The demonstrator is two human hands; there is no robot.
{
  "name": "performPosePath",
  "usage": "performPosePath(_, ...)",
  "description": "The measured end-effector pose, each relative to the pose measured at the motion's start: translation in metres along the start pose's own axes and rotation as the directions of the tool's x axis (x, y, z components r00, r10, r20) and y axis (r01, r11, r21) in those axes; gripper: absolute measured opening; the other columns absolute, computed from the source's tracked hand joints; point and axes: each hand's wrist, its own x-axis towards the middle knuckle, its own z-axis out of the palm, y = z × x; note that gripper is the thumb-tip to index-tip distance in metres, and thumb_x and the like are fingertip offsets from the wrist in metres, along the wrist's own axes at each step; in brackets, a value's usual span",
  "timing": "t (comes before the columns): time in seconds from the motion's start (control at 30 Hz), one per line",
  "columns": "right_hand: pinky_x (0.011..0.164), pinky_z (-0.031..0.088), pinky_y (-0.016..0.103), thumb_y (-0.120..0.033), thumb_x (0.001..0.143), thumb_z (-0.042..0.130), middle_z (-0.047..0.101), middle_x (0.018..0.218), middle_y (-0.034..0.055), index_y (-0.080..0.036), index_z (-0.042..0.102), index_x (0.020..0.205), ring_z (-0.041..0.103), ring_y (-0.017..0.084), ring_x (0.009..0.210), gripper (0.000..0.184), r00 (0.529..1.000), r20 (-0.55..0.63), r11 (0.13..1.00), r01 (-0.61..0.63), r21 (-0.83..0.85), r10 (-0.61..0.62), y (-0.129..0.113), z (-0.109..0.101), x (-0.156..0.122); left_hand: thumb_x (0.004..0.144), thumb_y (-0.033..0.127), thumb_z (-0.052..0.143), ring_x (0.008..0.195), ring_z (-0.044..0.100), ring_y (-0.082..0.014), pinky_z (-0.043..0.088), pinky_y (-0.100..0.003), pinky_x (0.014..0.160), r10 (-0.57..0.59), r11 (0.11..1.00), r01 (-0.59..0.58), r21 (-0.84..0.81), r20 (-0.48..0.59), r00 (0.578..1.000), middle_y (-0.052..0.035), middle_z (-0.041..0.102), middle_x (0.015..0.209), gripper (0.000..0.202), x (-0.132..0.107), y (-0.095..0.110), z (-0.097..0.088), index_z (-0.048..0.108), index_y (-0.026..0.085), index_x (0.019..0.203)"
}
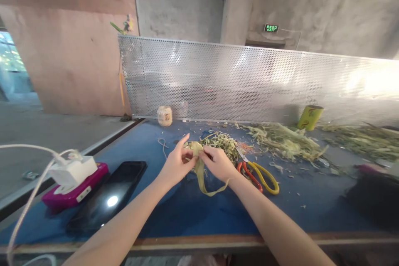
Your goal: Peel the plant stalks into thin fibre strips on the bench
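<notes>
My left hand (178, 162) and my right hand (218, 162) meet over the blue table, both pinching a pale green dried leaf strip (200, 176). Its upper part is bunched or rolled between my fingertips, and its loose tail curls down toward my right wrist. My left index finger points up, off the strip. Just behind my hands lies a heap of shredded dried plant pieces (222, 141). Close to my right wrist rest scissors (264, 176) with one yellow and one orange-red handle, their blades reaching into the heap.
At left are a black phone (124, 178) and a magenta power strip (101, 170) with a white charger (73, 170) and cable. A twine spool (164, 116) and a yellow-green container (310, 117) stand near the perforated metal screen (199, 79). Dried leaf strips (283, 139) spread to the right.
</notes>
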Motion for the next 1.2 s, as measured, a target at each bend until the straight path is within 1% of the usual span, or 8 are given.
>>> performPosePath(0.2,0.049,0.024,0.021,-0.022,0.079,0.037,0.033,0.054,-0.0045,-0.018,0.032,0.056,0.032,0.008,0.051,0.023,0.998,0.068,0.988,-0.001,0.156,-0.01,-0.001,0.002,0.0,0.07,0.025,0.055,0.069,0.057,-0.0142,0.047,-0.027,0.06,-0.008,0.994,-0.002,-0.105,-0.094,0.996,-0.0022,0.06,0.077,0.071,0.0,0.006,-0.002,0.022,0.017,0.132)
performPosePath(0.4,0.049,0.023,0.021,-0.02,0.078,0.04,0.025,0.05,-0.0054,-0.017,0.024,0.051,0.027,0.007,0.049,0.031,0.989,0.102,0.955,0.072,0.289,-0.106,-0.008,-0.002,-0.003,0.07,0.025,0.056,0.064,0.056,-0.0135,0.045,-0.026,0.059,0.033,0.999,-0.031,0.015,-0.156,0.987,0.0015,0.057,0.067,0.067,0.004,-0.001,-0.005,0.026,0.017,0.129)
performPosePath(0.57,0.05,0.024,0.021,-0.02,0.079,0.042,0.025,0.05,-0.0052,-0.017,0.025,0.05,0.027,0.007,0.05,0.033,0.968,0.121,0.941,0.178,0.287,-0.22,-0.007,-0.005,-0.004,0.07,0.026,0.056,0.062,0.056,-0.0129,0.045,-0.026,0.058,0.006,0.999,0.002,0.037,-0.21,0.978,0.0003,0.059,0.07,0.067,0.004,-0.005,-0.007,0.027,0.016,0.129)
performPosePath(0.77,0.052,0.026,0.022,-0.023,0.078,0.041,0.027,0.049,-0.0044,-0.018,0.025,0.049,0.03,0.008,0.05,0.034,0.954,0.063,0.93,0.271,0.25,-0.295,-0.007,-0.008,-0.004,0.068,0.026,0.059,0.054,0.052,-0.0104,0.045,-0.025,0.054,-0.067,0.997,0.051,-0.066,-0.265,0.962,0.0023,0.056,0.067,0.068,0.006,-0.004,-0.008,0.028,0.014,0.128)
performPosePath(0.87,0.054,0.028,0.022,-0.024,0.08,0.039,0.031,0.051,-0.0035,-0.018,0.029,0.05,0.034,0.009,0.051,0.032,0.965,0.032,0.944,0.247,0.218,-0.26,-0.009,-0.01,-0.004,0.067,0.027,0.061,0.05,0.051,-0.0093,0.045,-0.025,0.053,-0.143,0.984,0.103,-0.146,-0.302,0.943,0.0039,0.053,0.064,0.075,0.007,-0.001,-0.009,0.024,0.011,0.13)
performPosePath(1.03,0.049,0.026,0.022,-0.03,0.081,0.039,0.03,0.053,-0.0046,-0.018,0.031,0.055,0.031,0.008,0.05,0.03,0.99,-0.13,0.992,0.066,0.11,-0.051,-0.005,-0.006,-0.001,0.065,0.032,0.064,0.059,0.055,-0.0114,0.046,-0.026,0.054,-0.213,0.95,0.171,-0.263,-0.14,0.967,-0.0053,0.061,0.084,0.097,0.003,0.003,-0.004,0.0,0.013,0.136)
performPosePath(1.13,0.049,0.029,0.021,-0.033,0.081,0.04,0.034,0.055,-0.0045,-0.019,0.037,0.061,0.033,0.008,0.05,0.025,0.987,-0.163,0.98,0.033,0.195,-0.001,-0.002,-0.003,0.0,0.062,0.03,0.068,0.058,0.055,-0.0121,0.044,-0.025,0.053,-0.19,0.947,0.183,-0.264,-0.003,0.982,-0.0025,0.061,0.074,0.097,0.001,0.003,-0.002,0.007,0.013,0.136)
performPosePath(1.2,0.049,0.032,0.02,-0.035,0.079,0.044,0.041,0.061,-0.0037,-0.019,0.044,0.075,0.038,0.008,0.052,0.017,0.991,-0.128,0.955,0.007,0.296,0.032,-0.002,-0.002,0.0,0.062,0.028,0.067,0.053,0.052,-0.0108,0.043,-0.025,0.052,-0.147,0.953,0.142,-0.266,0.001,0.989,0.0006,0.059,0.067,0.09,0.001,0.004,-0.003,0.014,0.015,0.134)
